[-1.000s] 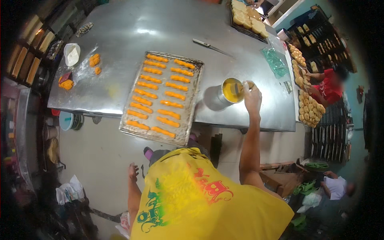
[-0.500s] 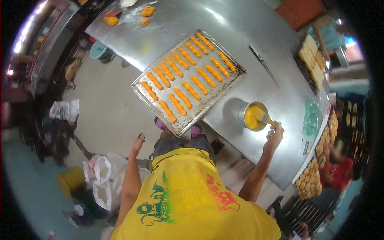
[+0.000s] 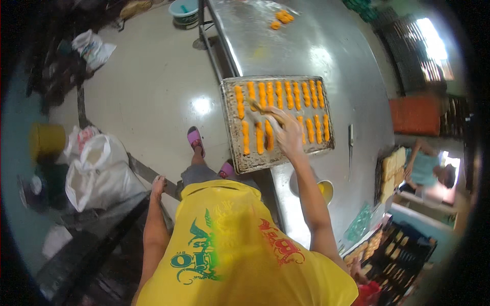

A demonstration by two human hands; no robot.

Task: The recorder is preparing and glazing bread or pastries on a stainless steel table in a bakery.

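A worn metal baking tray (image 3: 278,160) sticks out past the table's left edge, bearing two rows of orange-glazed dough sticks (image 3: 240,102). Over the tray's left half, my right hand (image 3: 289,136) is closed around a pastry brush (image 3: 259,107). The brush head is near the upper row; whether it touches a stick I cannot tell. Partly behind my right forearm is a metal pot (image 3: 329,189) with yellow liquid inside. My left hand (image 3: 158,185) hangs low at my left side, holding nothing, its fingers loosely apart.
A knife (image 3: 350,135) lies on the steel table (image 3: 286,51) right of the tray. Orange dough pieces (image 3: 282,18) rest at the far end. White sacks (image 3: 99,171) stand on the floor at left. A person (image 3: 424,163) works by breads at far right.
My right hand has carried the brush from the pot leftward to over the tray. The view has turned, so the tray now appears straighter and farther right. My left hand still hangs at my side.
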